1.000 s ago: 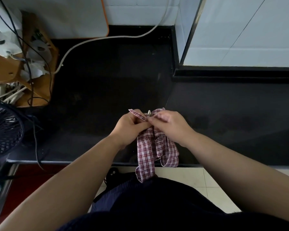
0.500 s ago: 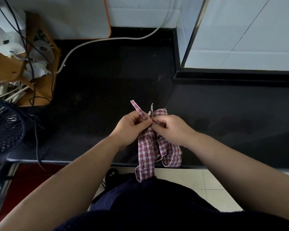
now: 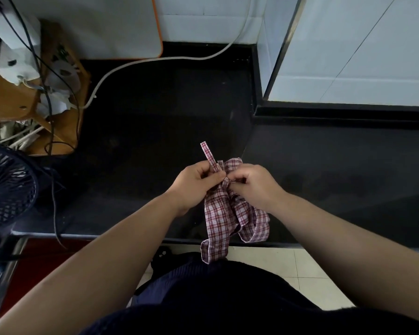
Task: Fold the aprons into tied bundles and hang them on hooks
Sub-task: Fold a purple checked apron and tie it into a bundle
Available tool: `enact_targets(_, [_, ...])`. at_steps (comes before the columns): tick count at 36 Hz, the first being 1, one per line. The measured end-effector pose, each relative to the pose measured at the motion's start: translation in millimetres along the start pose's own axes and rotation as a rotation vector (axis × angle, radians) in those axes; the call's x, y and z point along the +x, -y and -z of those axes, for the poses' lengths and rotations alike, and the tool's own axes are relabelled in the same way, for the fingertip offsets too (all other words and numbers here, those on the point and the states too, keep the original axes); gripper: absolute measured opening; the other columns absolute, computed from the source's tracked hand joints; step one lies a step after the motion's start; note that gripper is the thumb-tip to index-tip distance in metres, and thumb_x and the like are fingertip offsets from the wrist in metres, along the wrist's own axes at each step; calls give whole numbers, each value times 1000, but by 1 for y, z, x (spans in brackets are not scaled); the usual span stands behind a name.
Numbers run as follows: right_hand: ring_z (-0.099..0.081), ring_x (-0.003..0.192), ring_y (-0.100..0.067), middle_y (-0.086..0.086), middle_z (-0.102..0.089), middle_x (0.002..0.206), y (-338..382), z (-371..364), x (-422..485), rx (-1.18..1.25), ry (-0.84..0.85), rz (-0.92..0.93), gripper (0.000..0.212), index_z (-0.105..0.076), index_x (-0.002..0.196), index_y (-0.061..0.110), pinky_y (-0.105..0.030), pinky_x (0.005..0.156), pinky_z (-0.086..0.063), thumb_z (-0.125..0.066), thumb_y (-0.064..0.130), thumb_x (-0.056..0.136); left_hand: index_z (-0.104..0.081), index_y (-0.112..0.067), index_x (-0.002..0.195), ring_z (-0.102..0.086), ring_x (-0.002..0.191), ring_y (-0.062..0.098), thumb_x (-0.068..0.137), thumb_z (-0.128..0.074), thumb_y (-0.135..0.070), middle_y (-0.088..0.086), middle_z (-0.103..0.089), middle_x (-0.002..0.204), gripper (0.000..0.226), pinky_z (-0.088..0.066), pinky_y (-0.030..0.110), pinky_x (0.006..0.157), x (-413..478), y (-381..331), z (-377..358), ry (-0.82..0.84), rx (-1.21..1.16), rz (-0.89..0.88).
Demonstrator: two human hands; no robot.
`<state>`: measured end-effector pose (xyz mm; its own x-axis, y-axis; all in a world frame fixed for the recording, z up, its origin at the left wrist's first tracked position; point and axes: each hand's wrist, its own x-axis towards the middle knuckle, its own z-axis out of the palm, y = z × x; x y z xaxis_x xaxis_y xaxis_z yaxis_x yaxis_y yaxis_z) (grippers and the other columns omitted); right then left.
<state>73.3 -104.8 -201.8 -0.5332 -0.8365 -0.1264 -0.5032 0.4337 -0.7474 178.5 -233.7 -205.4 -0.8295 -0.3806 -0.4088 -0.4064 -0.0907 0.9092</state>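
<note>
One red-and-white checked apron (image 3: 224,213) is held in the air over the near edge of the black counter (image 3: 155,122), bunched into a loose bundle whose lower loops hang past that edge toward the person's dark clothing. At the apron's top the left hand (image 3: 197,181) is curled round a narrow strap (image 3: 208,154), whose free end sticks up beyond it. The right hand (image 3: 255,186) pinches fabric at what looks like the knot, and the two hands touch at the fingertips. The knot does not look drawn tight. If either pinch slackens, the short strap end could slide back through and the bundle would open. The drooping loops below the apron's middle are not bound in, so they may fall further and spoil the fold, or catch the counter edge when the bundle is lifted. A hard, uneven pull could also drag the knot off to one side. Left of the apron and well apart stands a dark fan (image 3: 7,189), with a black cord (image 3: 55,213) hanging over the counter edge between the two. Beyond the apron a white cable (image 3: 155,61) crosses the counter toward a wooden stand (image 3: 17,105) full of plugs. No hook is in view, so the hanging place cannot be judged.
</note>
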Motion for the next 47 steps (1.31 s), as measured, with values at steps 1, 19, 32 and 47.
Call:
enact_targets(1, [-62, 90, -10, 0, -68, 96, 0, -3, 0, 46, -30, -5, 21, -73, 103, 6, -22, 85, -49, -69, 4, 83, -66, -7, 94, -63, 80, 12, 93, -61, -17, 2, -66, 84, 12, -56, 35, 80, 0, 2, 3, -11, 14, 13])
enact_targets(19, [-51, 60, -6, 4, -54, 68, 5, -16, 2, 52, -195, 87, 21, -56, 82, 12, -26, 56, -43, -47, 23, 99, -64, -11, 86, -64, 78, 15, 93, -60, -18, 3, -67, 82, 11, -53, 30, 77, -3, 5, 2, -91, -133, 68])
enact_targets(32, [-37, 56, -8, 3, -39, 66, -7, -22, 2, -15, -394, -208, 35, -42, 65, 10, -13, 50, -32, -45, 17, 99, -66, -15, 84, -67, 75, 13, 95, -59, -22, 0, -71, 81, 15, -58, 26, 67, -13, 10, -9, -324, -101, 45])
enact_targets(47, [-43, 58, -7, 8, -45, 68, -8, -19, 0, -35, -318, -177, 20, -46, 84, 13, -18, 47, -27, -41, 22, 102, -66, -25, 95, -67, 92, 14, 94, -59, -27, 1, -68, 102, 7, -57, 29, 80, -21, 2, -3, -287, 24, -75])
